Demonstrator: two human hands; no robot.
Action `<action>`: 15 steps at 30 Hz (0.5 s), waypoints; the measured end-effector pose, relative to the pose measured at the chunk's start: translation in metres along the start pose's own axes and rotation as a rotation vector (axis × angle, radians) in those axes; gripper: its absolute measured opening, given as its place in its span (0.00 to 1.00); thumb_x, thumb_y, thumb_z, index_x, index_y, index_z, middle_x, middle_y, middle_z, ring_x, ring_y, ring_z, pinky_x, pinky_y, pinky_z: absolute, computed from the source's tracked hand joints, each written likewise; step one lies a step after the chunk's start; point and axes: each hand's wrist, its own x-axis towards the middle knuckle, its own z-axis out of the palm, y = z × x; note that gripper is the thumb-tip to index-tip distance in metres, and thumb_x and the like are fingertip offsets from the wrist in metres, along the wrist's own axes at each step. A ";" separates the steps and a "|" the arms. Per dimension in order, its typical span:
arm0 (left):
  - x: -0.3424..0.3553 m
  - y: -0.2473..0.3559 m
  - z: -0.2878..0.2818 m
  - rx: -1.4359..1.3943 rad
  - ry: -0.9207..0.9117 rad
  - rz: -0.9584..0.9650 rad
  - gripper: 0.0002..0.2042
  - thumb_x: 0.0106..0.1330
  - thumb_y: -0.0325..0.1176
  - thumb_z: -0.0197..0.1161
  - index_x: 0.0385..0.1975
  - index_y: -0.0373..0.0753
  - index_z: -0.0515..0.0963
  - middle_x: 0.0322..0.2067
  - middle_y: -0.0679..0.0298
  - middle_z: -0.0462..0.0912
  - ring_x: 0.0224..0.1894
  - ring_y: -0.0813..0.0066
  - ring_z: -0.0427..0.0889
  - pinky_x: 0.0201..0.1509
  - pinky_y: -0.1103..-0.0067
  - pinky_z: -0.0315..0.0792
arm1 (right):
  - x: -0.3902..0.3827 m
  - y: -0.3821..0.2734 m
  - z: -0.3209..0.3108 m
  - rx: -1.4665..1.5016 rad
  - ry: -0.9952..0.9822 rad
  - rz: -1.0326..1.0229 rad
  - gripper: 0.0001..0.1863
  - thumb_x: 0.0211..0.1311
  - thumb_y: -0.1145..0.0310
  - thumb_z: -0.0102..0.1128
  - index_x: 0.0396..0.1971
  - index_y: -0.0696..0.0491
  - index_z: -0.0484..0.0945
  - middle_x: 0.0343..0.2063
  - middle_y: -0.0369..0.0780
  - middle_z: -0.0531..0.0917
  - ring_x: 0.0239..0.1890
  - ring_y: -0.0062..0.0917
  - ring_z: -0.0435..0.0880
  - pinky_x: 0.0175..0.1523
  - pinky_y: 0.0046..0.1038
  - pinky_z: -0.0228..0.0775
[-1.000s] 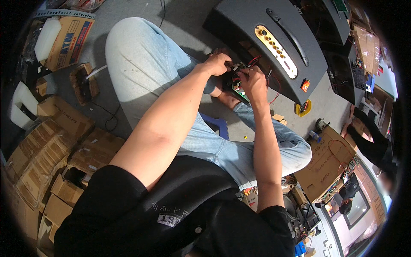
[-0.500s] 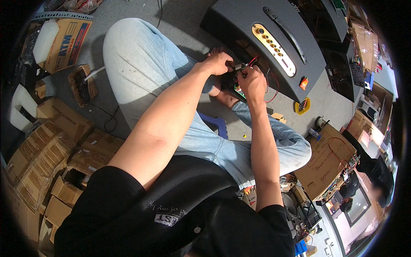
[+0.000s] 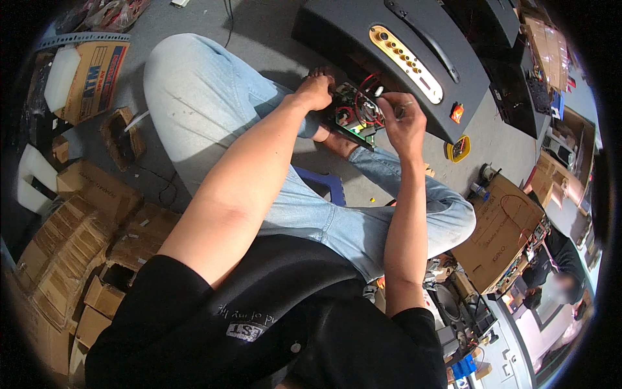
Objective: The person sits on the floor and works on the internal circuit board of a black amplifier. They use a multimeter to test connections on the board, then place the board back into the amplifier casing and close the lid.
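Note:
My left hand point(image 3: 316, 93) grips the near-left edge of a circuit board point(image 3: 353, 115), its fingers curled and partly hidden. The board carries green parts and dark components, and red wires point(image 3: 368, 117) loop over it. My right hand point(image 3: 405, 124) is raised beside the board's right side, fingers bent together. A small white piece point(image 3: 379, 91) shows at its fingertips; what exactly the fingers hold is unclear. Just beyond the board stands a black speaker cabinet point(image 3: 337, 32) with a gold control panel point(image 3: 405, 63) bearing several knobs.
A carry handle point(image 3: 424, 39) and an orange packet point(image 3: 457, 113) are on the cabinet. A yellow bowl point(image 3: 459, 149) of small parts sits right of it. Cardboard boxes point(image 3: 71, 240) crowd the left; another carton point(image 3: 495, 236) lies right. A blue stool point(image 3: 330, 185) shows between my legs. A person point(image 3: 564, 266) is at far right.
My right hand has drawn back to the right from the board, uncovering more of it and the red wires. My left hand has shifted slightly left. The view has moved a little.

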 end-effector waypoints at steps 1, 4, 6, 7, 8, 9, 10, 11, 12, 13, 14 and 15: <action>-0.006 0.008 -0.007 0.026 -0.029 -0.040 0.23 0.62 0.32 0.65 0.60 0.42 0.76 0.66 0.50 0.71 0.72 0.51 0.66 0.76 0.64 0.62 | -0.006 0.004 -0.004 0.126 0.045 0.101 0.09 0.61 0.71 0.74 0.38 0.57 0.86 0.32 0.41 0.87 0.36 0.25 0.86 0.45 0.27 0.76; -0.001 0.000 -0.003 0.036 -0.050 0.004 0.27 0.62 0.34 0.66 0.64 0.45 0.72 0.69 0.51 0.67 0.74 0.51 0.63 0.78 0.65 0.61 | -0.021 0.017 -0.028 0.152 0.110 0.209 0.10 0.63 0.69 0.74 0.40 0.57 0.86 0.33 0.38 0.89 0.39 0.21 0.86 0.50 0.25 0.76; -0.002 0.001 -0.003 0.017 -0.072 0.024 0.28 0.62 0.35 0.67 0.65 0.47 0.73 0.72 0.51 0.64 0.76 0.52 0.61 0.78 0.64 0.61 | -0.028 0.028 -0.037 0.234 0.168 0.198 0.11 0.64 0.67 0.74 0.40 0.58 0.86 0.33 0.37 0.88 0.40 0.19 0.85 0.50 0.23 0.76; 0.002 -0.003 0.000 0.058 -0.025 0.040 0.28 0.62 0.37 0.68 0.65 0.48 0.74 0.72 0.51 0.66 0.74 0.53 0.65 0.75 0.65 0.65 | -0.029 0.031 -0.040 0.307 0.199 0.210 0.11 0.64 0.67 0.74 0.40 0.59 0.86 0.33 0.36 0.88 0.40 0.18 0.84 0.50 0.23 0.75; 0.006 -0.007 0.003 0.046 -0.032 -0.001 0.28 0.62 0.37 0.68 0.65 0.47 0.75 0.71 0.51 0.68 0.72 0.53 0.68 0.74 0.65 0.66 | -0.031 0.033 -0.043 0.380 0.229 0.220 0.12 0.65 0.66 0.74 0.40 0.59 0.86 0.33 0.36 0.88 0.40 0.17 0.84 0.49 0.23 0.75; 0.011 -0.010 0.006 0.034 -0.039 -0.042 0.27 0.63 0.38 0.68 0.64 0.47 0.75 0.69 0.51 0.70 0.71 0.53 0.70 0.73 0.66 0.67 | -0.032 0.036 -0.046 0.410 0.235 0.290 0.11 0.66 0.68 0.73 0.41 0.60 0.85 0.35 0.35 0.87 0.40 0.16 0.82 0.49 0.21 0.73; 0.010 -0.009 0.005 0.024 -0.044 -0.085 0.27 0.63 0.38 0.69 0.64 0.46 0.76 0.68 0.51 0.73 0.69 0.53 0.72 0.72 0.66 0.68 | -0.031 0.035 -0.048 0.481 0.250 0.279 0.10 0.67 0.69 0.72 0.41 0.60 0.85 0.35 0.34 0.87 0.40 0.15 0.82 0.49 0.20 0.73; 0.017 -0.020 0.010 0.023 -0.032 -0.050 0.26 0.64 0.40 0.69 0.63 0.44 0.76 0.62 0.51 0.79 0.65 0.53 0.77 0.70 0.66 0.71 | -0.029 0.034 -0.047 0.553 0.264 0.267 0.09 0.67 0.70 0.72 0.42 0.59 0.85 0.36 0.34 0.87 0.40 0.15 0.81 0.49 0.20 0.72; 0.022 -0.030 0.017 0.013 -0.025 -0.046 0.26 0.64 0.40 0.70 0.63 0.44 0.77 0.61 0.51 0.80 0.65 0.53 0.77 0.69 0.66 0.71 | -0.028 0.032 -0.047 0.625 0.278 0.253 0.09 0.68 0.71 0.71 0.43 0.59 0.85 0.37 0.34 0.87 0.41 0.15 0.81 0.48 0.19 0.72; 0.026 -0.038 0.021 0.001 -0.016 -0.042 0.26 0.64 0.40 0.70 0.62 0.43 0.77 0.61 0.51 0.80 0.64 0.54 0.78 0.69 0.66 0.72 | -0.027 0.032 -0.047 0.666 0.260 0.241 0.08 0.69 0.73 0.70 0.44 0.59 0.85 0.39 0.34 0.86 0.42 0.15 0.81 0.50 0.19 0.71; 0.031 -0.048 0.026 -0.009 -0.007 -0.040 0.26 0.64 0.41 0.71 0.62 0.43 0.77 0.60 0.51 0.81 0.64 0.54 0.78 0.68 0.65 0.72 | -0.027 0.031 -0.047 0.695 0.264 0.238 0.08 0.69 0.73 0.70 0.44 0.59 0.85 0.39 0.35 0.86 0.42 0.15 0.81 0.50 0.19 0.72; 0.038 -0.056 0.032 -0.008 0.014 -0.083 0.24 0.64 0.41 0.71 0.59 0.41 0.80 0.58 0.51 0.82 0.62 0.54 0.80 0.66 0.65 0.73 | -0.027 0.031 -0.047 0.724 0.268 0.233 0.09 0.69 0.73 0.70 0.44 0.59 0.85 0.39 0.35 0.87 0.42 0.15 0.81 0.51 0.20 0.72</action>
